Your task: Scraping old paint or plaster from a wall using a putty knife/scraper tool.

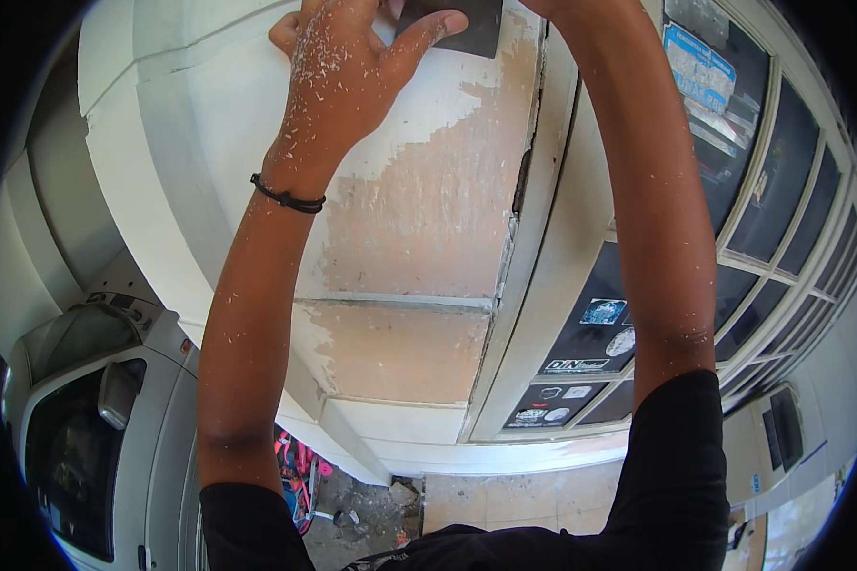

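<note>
Both my arms reach up along a white wall panel (200,124) whose paint is partly stripped. My left hand (348,71), flecked with pale paint flakes, is at the top of the view. Its thumb presses on a dark grey flat scraper blade (474,30), which lies against the painted surface; the blade's upper part is cut off by the frame. At the top edge, right of the blade, only the base of my right hand (562,6) shows, its fingers out of view. Below both hands spreads a bare tan patch (419,219) with a ragged paint edge.
A cracked gap (519,190) runs down beside the door frame. To the right are dark glass panes (586,319) with stickers and white bars. A grey vehicle (124,428) stands at lower left. Pink and blue items (300,476) lie on the rough ground below.
</note>
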{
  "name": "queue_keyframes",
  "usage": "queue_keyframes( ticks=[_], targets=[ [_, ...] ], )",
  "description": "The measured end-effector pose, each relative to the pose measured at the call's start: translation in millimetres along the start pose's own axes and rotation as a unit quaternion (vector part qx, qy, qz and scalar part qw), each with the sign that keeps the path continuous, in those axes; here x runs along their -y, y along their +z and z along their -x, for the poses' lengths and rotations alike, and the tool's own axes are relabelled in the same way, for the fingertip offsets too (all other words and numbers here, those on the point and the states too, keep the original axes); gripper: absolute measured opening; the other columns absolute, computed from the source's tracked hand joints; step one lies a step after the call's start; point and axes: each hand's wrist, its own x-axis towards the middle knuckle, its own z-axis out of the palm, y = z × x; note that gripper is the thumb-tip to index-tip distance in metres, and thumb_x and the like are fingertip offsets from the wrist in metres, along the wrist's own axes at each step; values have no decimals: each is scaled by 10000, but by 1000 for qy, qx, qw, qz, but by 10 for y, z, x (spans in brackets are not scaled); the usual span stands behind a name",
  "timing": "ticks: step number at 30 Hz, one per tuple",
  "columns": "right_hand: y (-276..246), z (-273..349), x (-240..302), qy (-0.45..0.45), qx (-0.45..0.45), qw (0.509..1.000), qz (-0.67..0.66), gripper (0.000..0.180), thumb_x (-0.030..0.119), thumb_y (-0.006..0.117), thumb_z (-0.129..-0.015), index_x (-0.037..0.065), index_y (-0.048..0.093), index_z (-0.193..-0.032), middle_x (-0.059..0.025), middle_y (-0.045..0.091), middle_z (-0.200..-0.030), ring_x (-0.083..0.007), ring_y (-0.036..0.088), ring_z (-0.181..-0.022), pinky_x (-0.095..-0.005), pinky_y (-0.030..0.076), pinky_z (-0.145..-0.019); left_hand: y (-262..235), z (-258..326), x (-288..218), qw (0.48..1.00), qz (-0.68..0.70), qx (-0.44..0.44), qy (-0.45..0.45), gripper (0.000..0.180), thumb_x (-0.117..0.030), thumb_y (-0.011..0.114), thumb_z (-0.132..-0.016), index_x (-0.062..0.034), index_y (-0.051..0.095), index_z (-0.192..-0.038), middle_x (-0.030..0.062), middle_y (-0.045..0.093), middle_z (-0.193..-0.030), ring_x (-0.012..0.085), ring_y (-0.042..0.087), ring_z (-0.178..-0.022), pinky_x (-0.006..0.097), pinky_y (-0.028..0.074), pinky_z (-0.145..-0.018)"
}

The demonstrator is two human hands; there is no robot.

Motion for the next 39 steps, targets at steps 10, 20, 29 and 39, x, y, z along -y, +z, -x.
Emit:
queue_keyframes(
  ticks=[10, 20, 29, 39],
  targets=[
    [49, -133, -126, 15, -32, 999, -28, 440, 524, 501, -1055, 165, 463, -804, 85, 354, -612, -49, 287, -486, -238, 306, -448, 165, -47, 117, 997, 49, -58, 5, 283, -287, 784, -893, -30, 676, -944, 68, 647, -878, 256, 493, -849, 398, 378, -837],
    [111, -241, -10, -29, -19, 999, 3, 461, 536, 537, -1031, 141, 492, -796, 75, 370, -592, -59, 312, -477, -252, 320, -445, 182, -196, 94, 993, -37, -103, 42, 342, -368, 730, -937, -44, 649, -1014, 55, 607, -933, 238, 479, -914, 405, 289, -899],
    [-108, -89, -189, 43, -84, 995, -31, 449, 515, 497, -1057, 140, 485, -811, 68, 367, -611, -72, 309, -490, -265, 316, -455, 267, -47, 52, 999, -24, -20, 8, 378, -428, 700, -949, -58, 638, -997, 61, 570, -906, 249, 469, -888, 428, 296, -868],
    [-9, 100, -177, 81, -110, 990, -20, 446, 500, 483, -1069, 169, 454, -771, 79, 339, -591, -61, 280, -482, -255, 287, -437, 297, 193, 3, 999, -35, -39, 7, 350, -415, 681, -958, -69, 646, -997, 54, 537, -876, 243, 456, -886, 428, 274, -844]
  ],
)
